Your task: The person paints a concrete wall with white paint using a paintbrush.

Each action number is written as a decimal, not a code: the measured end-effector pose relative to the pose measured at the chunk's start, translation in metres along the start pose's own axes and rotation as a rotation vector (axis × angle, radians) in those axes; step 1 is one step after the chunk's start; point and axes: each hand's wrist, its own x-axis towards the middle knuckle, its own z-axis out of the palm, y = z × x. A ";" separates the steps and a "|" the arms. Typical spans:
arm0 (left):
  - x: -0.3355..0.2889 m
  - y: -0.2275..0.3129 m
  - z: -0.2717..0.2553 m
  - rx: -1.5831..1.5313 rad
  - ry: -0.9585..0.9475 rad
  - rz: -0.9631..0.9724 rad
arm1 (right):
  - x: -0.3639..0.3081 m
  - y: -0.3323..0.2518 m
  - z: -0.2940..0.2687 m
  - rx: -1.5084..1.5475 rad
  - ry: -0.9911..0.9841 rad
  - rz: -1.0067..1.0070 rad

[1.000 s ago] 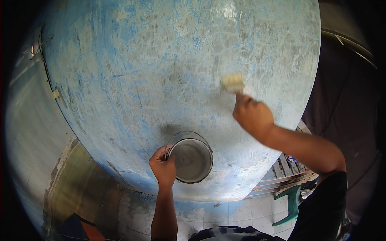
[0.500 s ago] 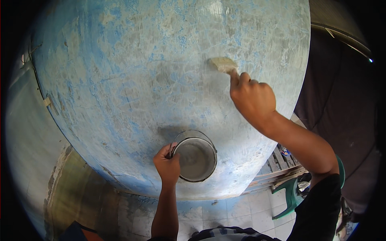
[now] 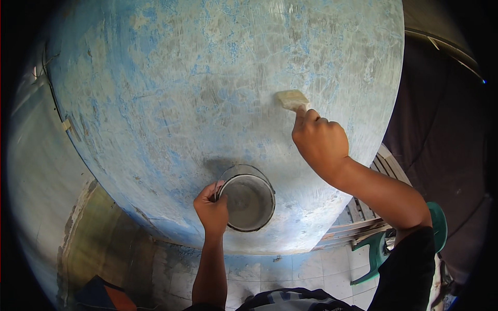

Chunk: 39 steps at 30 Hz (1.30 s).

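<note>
My left hand grips the rim of a small round bucket with a thin wire handle. Greyish liquid shows inside the bucket, which I hold close in front of the wall. With my right hand I grip a flat paintbrush by its handle, fingers closed around it. Its wide pale bristles lie against the wall, up and to the right of the bucket. The wall's surface is patchy blue and grey, with wet-looking streaks around the brush.
A green plastic chair stands at the lower right, near a slatted wooden bench. Dark cloth hangs at the far right. Pale floor tiles lie below the wall. An orange and dark blue object is at the lower left.
My right hand has drawn the brush a short way down the wall. The bucket in my left hand has shifted slightly left and up in the view.
</note>
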 end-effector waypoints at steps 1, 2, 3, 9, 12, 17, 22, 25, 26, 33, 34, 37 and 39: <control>-0.001 0.002 0.003 -0.004 0.006 0.003 | -0.005 -0.003 0.008 0.057 -0.050 -0.038; -0.002 0.003 0.007 -0.010 0.012 0.006 | -0.016 -0.012 0.023 0.061 -0.048 -0.041; -0.003 0.005 0.010 -0.008 0.015 0.002 | -0.032 -0.023 0.039 -0.033 -0.012 -0.104; -0.019 0.016 0.006 0.015 0.104 0.035 | -0.055 -0.028 0.028 0.237 -0.394 -0.420; -0.032 0.008 -0.006 0.022 0.152 0.030 | -0.054 -0.010 0.009 0.370 -0.470 -0.319; -0.052 0.005 -0.030 0.044 0.268 0.114 | -0.056 0.004 -0.013 0.953 -0.364 -0.044; -0.057 0.004 -0.061 0.131 0.371 0.145 | -0.064 -0.015 -0.015 1.624 -0.291 0.125; -0.052 0.005 -0.077 0.177 0.378 0.162 | -0.062 -0.029 -0.020 1.711 -0.411 0.097; -0.051 0.006 -0.084 0.188 0.380 0.163 | -0.061 -0.035 -0.020 1.747 -0.422 0.067; -0.048 0.012 -0.129 0.217 0.414 0.239 | -0.042 -0.108 -0.036 1.693 -0.333 -0.203; -0.049 0.011 -0.136 0.209 0.423 0.239 | -0.040 -0.118 -0.039 1.693 -0.339 -0.209; -0.045 0.003 -0.160 0.166 0.451 0.247 | -0.026 -0.152 -0.048 1.663 -0.410 -0.281; -0.044 0.008 -0.172 0.170 0.459 0.253 | -0.019 -0.168 -0.059 1.650 -0.416 -0.291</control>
